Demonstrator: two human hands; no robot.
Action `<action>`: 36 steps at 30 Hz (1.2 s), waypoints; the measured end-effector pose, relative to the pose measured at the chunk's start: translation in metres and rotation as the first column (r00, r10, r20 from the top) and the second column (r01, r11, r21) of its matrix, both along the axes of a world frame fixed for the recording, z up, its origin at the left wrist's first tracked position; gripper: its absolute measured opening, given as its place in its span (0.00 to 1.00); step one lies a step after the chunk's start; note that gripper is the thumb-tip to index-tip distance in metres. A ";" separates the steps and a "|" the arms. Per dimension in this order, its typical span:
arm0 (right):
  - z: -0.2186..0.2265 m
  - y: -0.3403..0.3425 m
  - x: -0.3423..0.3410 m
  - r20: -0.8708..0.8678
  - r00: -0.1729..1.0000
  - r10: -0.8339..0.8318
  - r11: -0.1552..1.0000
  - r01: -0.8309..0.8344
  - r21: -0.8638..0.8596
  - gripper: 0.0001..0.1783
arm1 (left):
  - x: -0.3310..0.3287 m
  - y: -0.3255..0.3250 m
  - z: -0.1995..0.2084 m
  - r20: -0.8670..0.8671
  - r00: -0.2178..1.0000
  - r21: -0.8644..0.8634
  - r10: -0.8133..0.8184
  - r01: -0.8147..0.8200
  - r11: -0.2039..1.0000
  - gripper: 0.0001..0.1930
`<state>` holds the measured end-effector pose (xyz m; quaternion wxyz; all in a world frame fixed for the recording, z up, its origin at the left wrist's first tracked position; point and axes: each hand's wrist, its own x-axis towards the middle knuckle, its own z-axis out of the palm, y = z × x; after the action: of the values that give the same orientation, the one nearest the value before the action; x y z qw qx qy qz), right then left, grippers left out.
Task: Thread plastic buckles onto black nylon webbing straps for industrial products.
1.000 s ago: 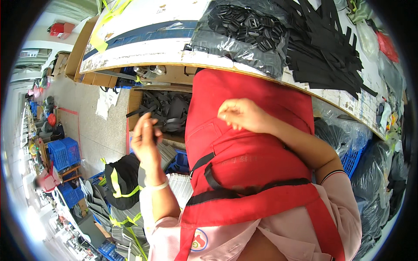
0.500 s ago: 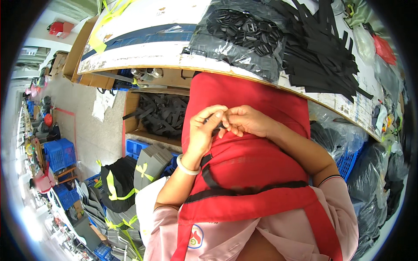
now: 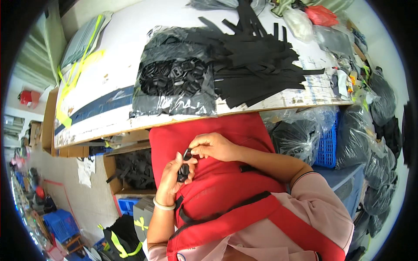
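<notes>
My left hand [image 3: 169, 177] is closed around a black plastic buckle [image 3: 183, 173] over the red apron [image 3: 226, 182] on my lap. Just above it, my right hand [image 3: 215, 147] pinches a second small black buckle [image 3: 187, 154] that touches the left thumb and fingertips. The fingers partly cover both pieces. On the table in front, a clear plastic bag [image 3: 172, 105] lies open with many similar black buckles [image 3: 174, 77] in it. Beside that bag spreads a heap of black webbing straps [image 3: 261, 74].
The white table's front edge [image 3: 235, 114] runs just beyond my hands. Below it at left stands a cardboard box [image 3: 114, 174] of black strap pieces. Blue crate [image 3: 326, 148] and filled plastic bags [image 3: 355, 135] stand at right. Grey stacked sheets [image 3: 82, 39] lie at the table's far left.
My view has turned toward the table and right. My hands, formerly together at the fingertips, have moved slightly apart, and the black buckles now show between and in them.
</notes>
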<state>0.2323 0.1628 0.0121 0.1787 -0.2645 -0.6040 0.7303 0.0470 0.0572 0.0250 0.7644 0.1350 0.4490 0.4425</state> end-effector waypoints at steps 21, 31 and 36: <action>0.024 0.137 0.097 0.139 0.733 -0.666 0.299 0.092 0.950 0.09 | 0.021 0.015 -0.022 0.219 0.976 -0.011 -0.014 0.016 1.000 0.12; 0.011 0.159 0.092 0.301 0.738 -0.604 0.305 -0.134 0.943 0.13 | 0.019 0.010 -0.023 0.084 0.995 -0.014 0.061 -0.060 0.998 0.11; 0.035 0.143 0.099 0.025 0.731 -0.682 0.139 0.096 0.986 0.10 | 0.026 0.013 -0.018 -0.035 0.991 0.010 0.127 -0.126 0.992 0.09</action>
<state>0.3308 0.3062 0.0474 0.3360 -0.4260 -0.8387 0.0471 0.0728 0.0700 0.0069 0.7262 0.1171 0.4685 0.4893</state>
